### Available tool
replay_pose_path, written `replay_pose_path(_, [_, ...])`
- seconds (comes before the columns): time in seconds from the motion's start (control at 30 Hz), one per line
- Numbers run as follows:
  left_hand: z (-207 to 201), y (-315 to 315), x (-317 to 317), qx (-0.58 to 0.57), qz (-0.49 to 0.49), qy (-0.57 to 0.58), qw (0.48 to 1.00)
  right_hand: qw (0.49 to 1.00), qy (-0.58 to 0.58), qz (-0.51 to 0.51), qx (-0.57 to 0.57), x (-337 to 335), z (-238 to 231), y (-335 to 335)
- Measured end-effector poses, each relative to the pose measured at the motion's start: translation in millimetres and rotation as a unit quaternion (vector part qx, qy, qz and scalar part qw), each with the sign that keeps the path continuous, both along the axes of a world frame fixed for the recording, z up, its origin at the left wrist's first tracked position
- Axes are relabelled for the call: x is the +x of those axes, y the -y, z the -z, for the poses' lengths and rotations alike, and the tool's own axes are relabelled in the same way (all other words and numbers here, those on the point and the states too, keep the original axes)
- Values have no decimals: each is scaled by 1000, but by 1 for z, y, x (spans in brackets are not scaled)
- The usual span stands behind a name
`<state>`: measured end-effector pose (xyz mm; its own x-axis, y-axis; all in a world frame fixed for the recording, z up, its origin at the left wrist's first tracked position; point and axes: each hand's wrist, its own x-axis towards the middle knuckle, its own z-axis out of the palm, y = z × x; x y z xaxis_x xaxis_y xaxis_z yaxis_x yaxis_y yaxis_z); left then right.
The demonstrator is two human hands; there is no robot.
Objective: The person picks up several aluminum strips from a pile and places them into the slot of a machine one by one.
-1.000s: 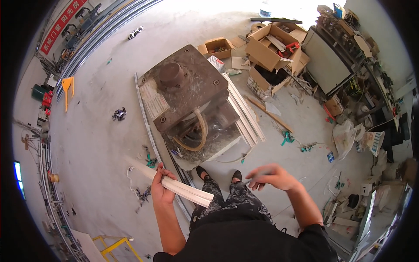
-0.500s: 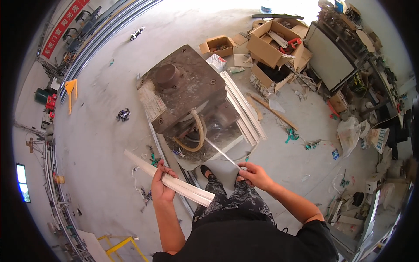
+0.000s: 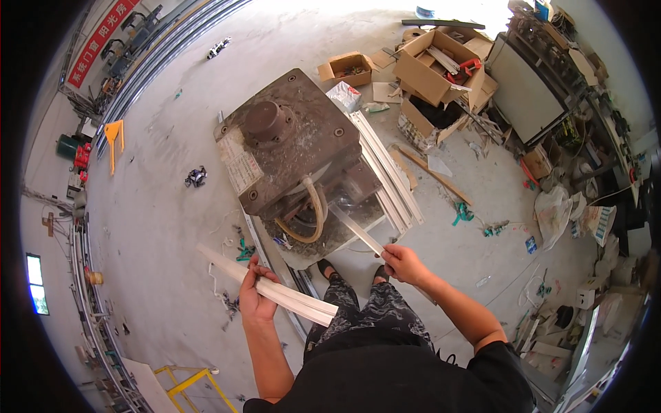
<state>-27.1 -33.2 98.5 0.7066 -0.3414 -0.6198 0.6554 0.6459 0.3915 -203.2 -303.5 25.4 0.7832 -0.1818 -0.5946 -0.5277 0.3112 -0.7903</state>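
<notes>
My left hand (image 3: pixel 258 292) is closed round a bundle of long white profile strips (image 3: pixel 296 300), which slants from the lower left of the machine back to my thighs. Between the fingers and thumb of my right hand (image 3: pixel 406 265) is a single white profile strip (image 3: pixel 360 234). Its far end reaches under the head of a brown machine (image 3: pixel 296 138), beside a curved hose (image 3: pixel 318 206); what it touches there is hard to make out. More white profile strips (image 3: pixel 387 168) lie along the machine's right side.
Open cardboard boxes (image 3: pixel 430 76) stand at the upper right near a cluttered bench (image 3: pixel 585 131). A wooden strip (image 3: pixel 434 173) and green scraps (image 3: pixel 463 213) lie on the floor. A yellow frame (image 3: pixel 193 385) is at the lower left; long metal bars (image 3: pixel 165 55) lie at the upper left.
The strip in my right hand has turned so its broad face shows, and that hand has shifted slightly up. My left hand and its bundle stay nearly in place.
</notes>
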Motion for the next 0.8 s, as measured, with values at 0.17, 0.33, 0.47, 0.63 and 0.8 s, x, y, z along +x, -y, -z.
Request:
replay_pose_path(0.17, [8, 0, 5, 13, 11, -2, 1000, 998, 8, 3, -59, 2, 11, -2])
replay_pose_path(0.33, [1, 9, 15, 2, 6, 5, 1000, 987, 42, 85, -131, 10, 28, -45])
replay_pose_path(0.47, [-15, 28, 25, 57, 0, 13, 998, 985, 35, 103, -131, 30, 26, -48])
replay_pose_path(0.63, [-8, 10, 48, 121, -6, 44, 992, 992, 25, 101, -76, 33, 23, -45])
replay_pose_path(0.8, [11, -20, 101, 48, -16, -43, 998, 993, 25, 112, -18, 33, 32, -46])
